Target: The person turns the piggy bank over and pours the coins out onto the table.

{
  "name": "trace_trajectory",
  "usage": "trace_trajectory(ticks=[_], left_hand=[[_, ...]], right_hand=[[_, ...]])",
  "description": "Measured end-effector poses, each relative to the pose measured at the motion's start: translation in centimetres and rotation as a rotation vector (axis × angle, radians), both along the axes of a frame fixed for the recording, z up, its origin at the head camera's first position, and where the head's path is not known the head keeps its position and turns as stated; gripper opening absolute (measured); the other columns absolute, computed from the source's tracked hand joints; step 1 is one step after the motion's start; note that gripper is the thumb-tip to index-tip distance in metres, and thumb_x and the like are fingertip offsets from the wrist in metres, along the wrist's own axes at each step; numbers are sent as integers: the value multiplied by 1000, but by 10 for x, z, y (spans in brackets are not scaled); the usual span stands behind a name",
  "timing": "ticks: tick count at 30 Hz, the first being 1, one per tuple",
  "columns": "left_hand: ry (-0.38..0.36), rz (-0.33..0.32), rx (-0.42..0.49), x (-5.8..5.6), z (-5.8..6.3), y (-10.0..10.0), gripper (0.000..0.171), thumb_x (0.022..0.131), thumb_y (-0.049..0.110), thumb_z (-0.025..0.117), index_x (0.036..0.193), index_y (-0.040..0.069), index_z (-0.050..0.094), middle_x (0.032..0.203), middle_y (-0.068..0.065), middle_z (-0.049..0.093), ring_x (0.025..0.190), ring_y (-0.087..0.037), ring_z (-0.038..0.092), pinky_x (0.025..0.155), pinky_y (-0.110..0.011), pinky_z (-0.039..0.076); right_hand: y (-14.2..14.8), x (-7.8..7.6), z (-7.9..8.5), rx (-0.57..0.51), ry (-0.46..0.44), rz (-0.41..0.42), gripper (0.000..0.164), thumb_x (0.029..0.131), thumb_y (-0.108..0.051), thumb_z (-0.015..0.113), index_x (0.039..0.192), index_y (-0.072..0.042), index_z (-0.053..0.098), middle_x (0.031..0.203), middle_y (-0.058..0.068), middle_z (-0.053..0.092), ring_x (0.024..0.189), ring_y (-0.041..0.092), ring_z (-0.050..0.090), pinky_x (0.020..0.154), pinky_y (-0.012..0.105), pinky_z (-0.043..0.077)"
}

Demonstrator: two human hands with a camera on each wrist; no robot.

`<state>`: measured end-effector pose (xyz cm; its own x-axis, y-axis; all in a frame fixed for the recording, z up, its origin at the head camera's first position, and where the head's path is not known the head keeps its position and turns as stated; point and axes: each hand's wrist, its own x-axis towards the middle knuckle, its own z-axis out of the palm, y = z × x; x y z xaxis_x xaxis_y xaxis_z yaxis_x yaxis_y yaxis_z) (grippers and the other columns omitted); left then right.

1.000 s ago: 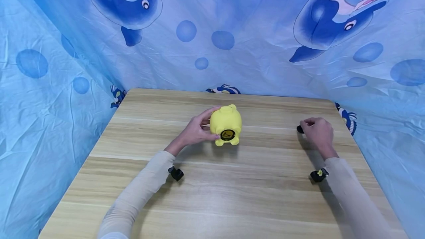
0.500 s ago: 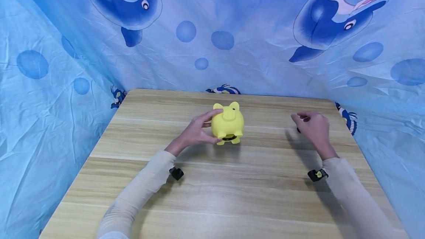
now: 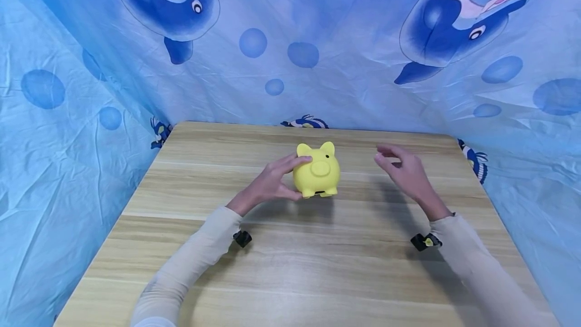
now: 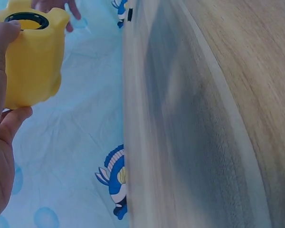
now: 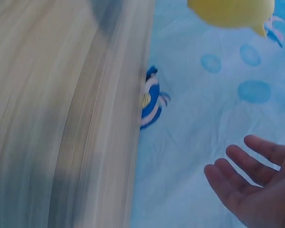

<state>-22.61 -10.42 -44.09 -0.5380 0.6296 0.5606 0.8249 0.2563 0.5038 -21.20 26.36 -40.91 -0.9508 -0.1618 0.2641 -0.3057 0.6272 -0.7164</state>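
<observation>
A yellow piggy bank (image 3: 317, 170) is held up over the table, its snout toward me in the head view. My left hand (image 3: 274, 179) grips it from the left, one fingertip on its face and the thumb underneath. In the left wrist view, the underside of the piggy bank (image 4: 35, 66) shows a round hole ringed in black (image 4: 43, 21), with the thumb tip at the ring. My right hand (image 3: 405, 171) hovers to the right of the bank, nothing in it. Its fingers (image 5: 249, 164) are spread and loosely bent in the right wrist view.
The wooden table (image 3: 290, 266) carries a small black piece (image 4: 130, 14), seen far off near the edge in the left wrist view. Blue dolphin-print cloth (image 3: 354, 90) hangs behind and beside the table. Black wrist cameras (image 3: 242, 238) sit on both sleeves.
The piggy bank has tipped from showing its underside to facing me, shifting slightly right. My right hand has left the small black piece at the right, moving left toward the bank with fingers opening.
</observation>
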Motion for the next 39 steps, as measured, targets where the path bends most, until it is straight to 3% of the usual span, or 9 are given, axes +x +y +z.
trace_trajectory(ticks=[5,10,15,23,27,34,39], left_hand=[[24,16,-20,-2,-3,0,90,69,15,94,148,16,51,155,-23,45,136,-42,51,106,-53,52],[29,22,-23,-4,-7,-2,88,71,19,94,147,16,52,155,-26,44,136,-45,50,105,-54,51],[21,8,-34,-5,-9,-2,89,70,16,95,148,16,52,155,-30,41,136,-47,49,106,-55,50],[41,-56,-31,-5,-10,0,90,71,15,94,149,14,50,157,-30,38,138,-46,47,105,-46,52],[44,-83,-40,-4,-10,1,91,75,18,92,153,18,46,159,-28,36,140,-44,46,102,-39,55],[83,-84,-52,-4,-11,2,91,73,18,93,151,18,47,158,-30,36,139,-46,47,104,-42,53],[49,-89,-79,-4,-7,4,86,79,20,90,152,18,45,160,-27,33,141,-43,44,106,-41,53]], right_hand=[[-17,0,2,-64,-70,185,55,107,-35,53,154,-7,45,153,18,49,137,39,48,106,62,47],[-35,-4,-5,-160,-171,365,61,105,-23,57,160,-9,33,161,17,36,144,42,40,112,61,43],[-55,-5,-10,-239,-264,463,70,102,-18,62,162,-11,28,162,19,33,142,43,42,112,57,46],[-77,-8,-12,-290,-345,547,78,95,-30,72,159,-12,32,148,15,49,128,35,56,101,40,56],[-81,-10,-14,-292,-358,576,78,93,-28,75,158,-15,34,136,15,56,115,31,64,94,40,60],[-82,-10,-16,-248,-357,550,82,88,-27,81,156,-18,37,135,14,56,115,30,63,94,38,60],[-83,-9,-15,-228,-318,496,81,87,-23,83,154,-13,39,133,15,57,113,32,65,90,35,62]])
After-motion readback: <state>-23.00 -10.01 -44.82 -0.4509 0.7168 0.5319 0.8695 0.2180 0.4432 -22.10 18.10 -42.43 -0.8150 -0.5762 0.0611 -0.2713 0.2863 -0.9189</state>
